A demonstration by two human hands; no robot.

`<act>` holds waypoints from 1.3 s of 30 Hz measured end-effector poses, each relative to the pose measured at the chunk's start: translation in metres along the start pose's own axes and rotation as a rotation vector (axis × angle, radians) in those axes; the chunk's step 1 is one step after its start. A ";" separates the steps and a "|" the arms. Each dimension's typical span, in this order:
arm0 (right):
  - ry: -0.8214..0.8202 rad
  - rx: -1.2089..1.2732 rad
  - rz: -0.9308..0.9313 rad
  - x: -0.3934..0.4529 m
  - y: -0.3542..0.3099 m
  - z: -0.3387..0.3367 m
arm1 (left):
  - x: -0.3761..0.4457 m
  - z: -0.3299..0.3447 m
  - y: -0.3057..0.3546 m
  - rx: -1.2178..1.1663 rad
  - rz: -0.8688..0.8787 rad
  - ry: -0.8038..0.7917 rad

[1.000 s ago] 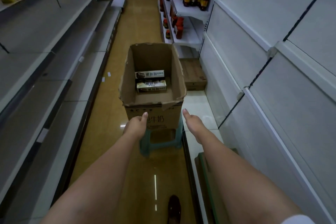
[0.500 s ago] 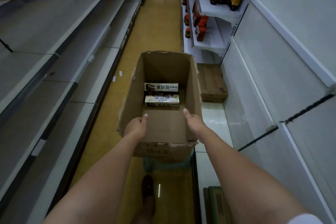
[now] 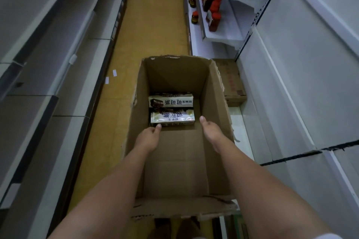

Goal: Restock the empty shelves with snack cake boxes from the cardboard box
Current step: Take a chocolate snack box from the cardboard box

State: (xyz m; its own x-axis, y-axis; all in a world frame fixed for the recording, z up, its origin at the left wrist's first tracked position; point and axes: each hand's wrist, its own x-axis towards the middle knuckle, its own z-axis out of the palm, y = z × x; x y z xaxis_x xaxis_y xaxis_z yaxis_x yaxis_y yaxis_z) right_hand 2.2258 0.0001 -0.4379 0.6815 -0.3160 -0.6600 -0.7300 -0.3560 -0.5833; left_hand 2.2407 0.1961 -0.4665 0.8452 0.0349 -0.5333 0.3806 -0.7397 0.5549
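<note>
Both hands now deep inside the cardboard box (image 3: 174,161), vs. at its near rim a sec ago. Left hand (image 3: 148,137) has fingers loosely curled, thumb tip touching the nearer snack cake box (image 3: 172,118); right hand (image 3: 210,132) is relaxed, holding nothing, just beside it, prob. to flank it for lifting. Second snack cake box (image 3: 171,101) lies behind; empty shelves (image 3: 310,83) wait alongside.
</note>
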 end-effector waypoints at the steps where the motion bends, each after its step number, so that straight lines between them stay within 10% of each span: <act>1: -0.006 -0.001 0.010 0.012 -0.002 0.003 | 0.012 0.001 -0.002 0.005 -0.015 -0.007; 24: 0.084 0.152 0.054 0.290 -0.027 0.065 | 0.240 0.083 0.008 0.028 -0.072 0.171; 39: 0.166 0.443 0.276 0.281 -0.025 0.073 | 0.221 0.086 0.017 -0.073 -0.087 0.181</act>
State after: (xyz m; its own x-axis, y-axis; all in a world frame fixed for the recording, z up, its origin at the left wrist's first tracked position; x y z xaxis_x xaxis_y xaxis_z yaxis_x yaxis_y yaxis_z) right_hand 2.4314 -0.0154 -0.6435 0.4347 -0.4923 -0.7541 -0.8099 0.1525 -0.5664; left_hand 2.4015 0.1329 -0.6297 0.8593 0.2211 -0.4613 0.4753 -0.6783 0.5604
